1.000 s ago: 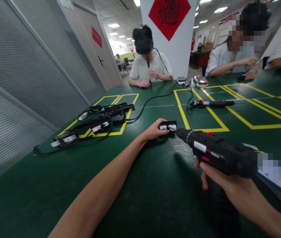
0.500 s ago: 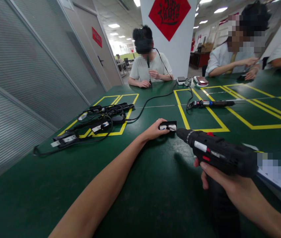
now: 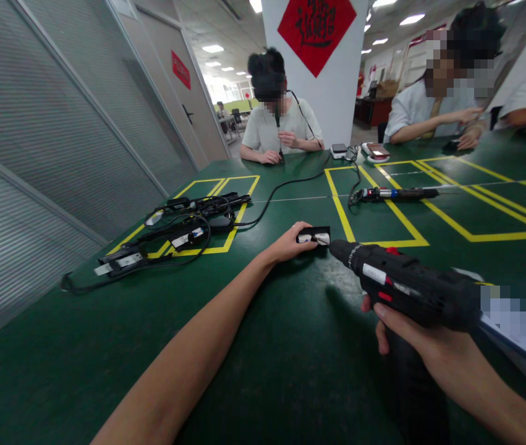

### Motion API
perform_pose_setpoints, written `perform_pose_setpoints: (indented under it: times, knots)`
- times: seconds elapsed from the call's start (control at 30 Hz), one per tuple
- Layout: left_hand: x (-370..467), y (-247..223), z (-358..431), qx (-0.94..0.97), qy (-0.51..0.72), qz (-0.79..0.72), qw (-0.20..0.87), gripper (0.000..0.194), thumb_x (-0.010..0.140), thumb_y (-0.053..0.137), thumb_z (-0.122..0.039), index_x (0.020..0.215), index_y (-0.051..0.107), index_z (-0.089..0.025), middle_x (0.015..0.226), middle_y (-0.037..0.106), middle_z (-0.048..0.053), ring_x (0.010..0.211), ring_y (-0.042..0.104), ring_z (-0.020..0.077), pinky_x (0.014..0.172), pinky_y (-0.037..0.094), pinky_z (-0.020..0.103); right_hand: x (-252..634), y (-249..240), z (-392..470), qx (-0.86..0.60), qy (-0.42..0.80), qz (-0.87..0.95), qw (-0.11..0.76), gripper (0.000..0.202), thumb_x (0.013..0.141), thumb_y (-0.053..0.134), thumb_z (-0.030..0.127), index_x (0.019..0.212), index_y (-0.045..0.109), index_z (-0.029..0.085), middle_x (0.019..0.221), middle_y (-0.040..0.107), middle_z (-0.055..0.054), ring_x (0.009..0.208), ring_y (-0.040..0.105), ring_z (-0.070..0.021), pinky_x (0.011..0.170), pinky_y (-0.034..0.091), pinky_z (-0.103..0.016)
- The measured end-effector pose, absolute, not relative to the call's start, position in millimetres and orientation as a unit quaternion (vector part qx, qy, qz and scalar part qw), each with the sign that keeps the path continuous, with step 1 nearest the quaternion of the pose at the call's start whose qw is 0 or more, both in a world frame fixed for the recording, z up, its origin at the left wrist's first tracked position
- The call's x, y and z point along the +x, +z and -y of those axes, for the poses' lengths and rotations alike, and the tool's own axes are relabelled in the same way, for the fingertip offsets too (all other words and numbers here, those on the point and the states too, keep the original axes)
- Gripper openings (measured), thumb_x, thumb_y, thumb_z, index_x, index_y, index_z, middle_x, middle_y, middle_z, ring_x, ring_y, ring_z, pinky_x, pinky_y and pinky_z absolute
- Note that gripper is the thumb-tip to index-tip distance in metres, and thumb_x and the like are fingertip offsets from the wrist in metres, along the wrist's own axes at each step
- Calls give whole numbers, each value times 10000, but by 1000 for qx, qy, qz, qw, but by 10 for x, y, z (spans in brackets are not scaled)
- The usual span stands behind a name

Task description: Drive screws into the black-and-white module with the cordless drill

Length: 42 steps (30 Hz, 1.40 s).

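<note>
My left hand (image 3: 293, 242) grips a small black box-like part (image 3: 322, 231) with white pieces inside its open side, held at the green tabletop (image 3: 263, 309). My right hand (image 3: 411, 330) is wrapped round the handle of a black cordless drill (image 3: 402, 281) with red buttons. The drill's chuck points left at the part, and a thin bit appears to reach into its right end. Whether the bit touches a screw is too small to tell.
Several black devices with cords (image 3: 188, 228) lie at left inside yellow tape lines. A pen-shaped tool (image 3: 397, 194) with a cable lies beyond the drill. Papers (image 3: 522, 334) lie at right. Across the table sit a person in a light shirt (image 3: 285, 123) and other people to the right.
</note>
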<state>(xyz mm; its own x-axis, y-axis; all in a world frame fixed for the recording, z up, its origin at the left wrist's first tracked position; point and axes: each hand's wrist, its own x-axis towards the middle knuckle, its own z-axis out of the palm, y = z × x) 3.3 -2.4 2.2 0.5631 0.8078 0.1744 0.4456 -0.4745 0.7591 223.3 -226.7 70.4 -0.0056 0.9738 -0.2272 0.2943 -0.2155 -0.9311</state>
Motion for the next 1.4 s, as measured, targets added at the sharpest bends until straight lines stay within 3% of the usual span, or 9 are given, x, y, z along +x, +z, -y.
perform_pose_setpoints:
  times: [0.2, 0.37, 0.57, 0.83, 0.97, 1.17, 1.4]
  knots:
    - [22, 22, 21, 821, 267, -378, 334, 477, 726, 619, -429, 1129, 510, -197, 1059, 555, 49, 946, 531, 191, 860, 423, 318, 2242, 704, 2264, -618, 474, 530, 336, 392, 827, 490, 559, 636, 606, 237, 681, 661, -8, 661, 599, -206, 701, 409, -350]
    - [26, 44, 35, 822, 262, -379, 334, 479, 728, 616, -423, 1132, 509, -188, 1045, 561, 51, 934, 532, 190, 859, 424, 324, 2247, 712, 2278, -622, 482, 518, 337, 339, 822, 497, 560, 807, 637, 252, 642, 648, 9, 603, 581, -202, 612, 403, -333]
    - [23, 55, 40, 821, 258, -384, 336, 483, 730, 616, -416, 1136, 502, -184, 1075, 557, 57, 956, 532, 194, 876, 421, 326, 2258, 684, 2270, -617, 481, 529, 329, 464, 825, 481, 571, 514, 575, 240, 687, 646, -17, 747, 592, -237, 777, 374, -381]
    - [34, 56, 51, 819, 264, -380, 339, 484, 731, 615, -420, 1135, 501, -179, 1072, 558, 56, 962, 531, 194, 884, 417, 323, 2265, 639, 2253, -629, 474, 522, 326, 458, 772, 497, 629, 532, 612, 257, 638, 638, -14, 650, 568, -232, 654, 382, -366]
    - [28, 66, 58, 819, 264, -377, 344, 486, 734, 616, -431, 1131, 497, -179, 1050, 562, 50, 949, 532, 191, 875, 420, 320, 2264, 635, 2250, -630, 469, 524, 331, 468, 761, 505, 632, 495, 595, 258, 641, 640, -15, 675, 576, -239, 696, 387, -373]
    - [15, 47, 45, 821, 255, -375, 347, 574, 685, 665, -462, 1151, 480, -181, 1059, 552, 55, 936, 539, 193, 846, 434, 322, 2265, 645, 2260, -625, 478, 514, 342, 365, 761, 523, 614, 690, 635, 274, 656, 664, 1, 700, 608, -244, 768, 408, -381]
    - [13, -2, 17, 833, 267, -363, 321, 670, 602, 743, -428, 1160, 479, -169, 1099, 539, 73, 995, 526, 215, 889, 422, 353, 2238, 678, 2267, -629, 474, 509, 348, 378, 738, 526, 635, 777, 624, 273, 612, 655, 13, 620, 591, -222, 696, 446, -352]
